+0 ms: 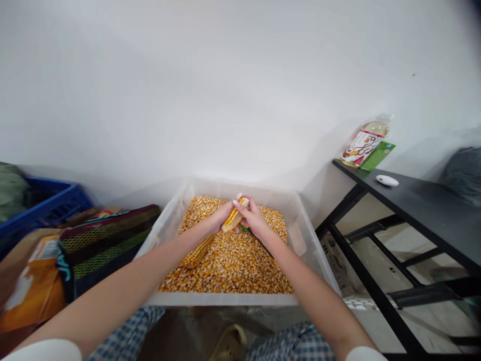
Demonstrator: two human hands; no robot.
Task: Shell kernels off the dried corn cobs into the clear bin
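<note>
Both hands close around one yellow ear of corn [232, 220], held tilted over the kernels. A pale strip along its side looks stripped of kernels. My left hand [224, 212] grips it from the left, fingers wrapped behind it. From the right, my right hand [253, 214] holds its upper end, the thumb near the top. Loose corn kernels [240, 271] fill much of a translucent plastic bin [311, 240] below. Another ear of corn [198, 253] lies on them under my left forearm. Beside my right hand, a small green and orange thing [245, 227] is mostly hidden.
To the right stands a black table [424, 200] bearing a bottle [366, 143], a green packet [378, 156] and a white oval object [387, 180]. At left are a blue crate [48, 200], a dark mesh bag [108, 245] and an orange-and-white package [37, 286]. A white wall rises behind.
</note>
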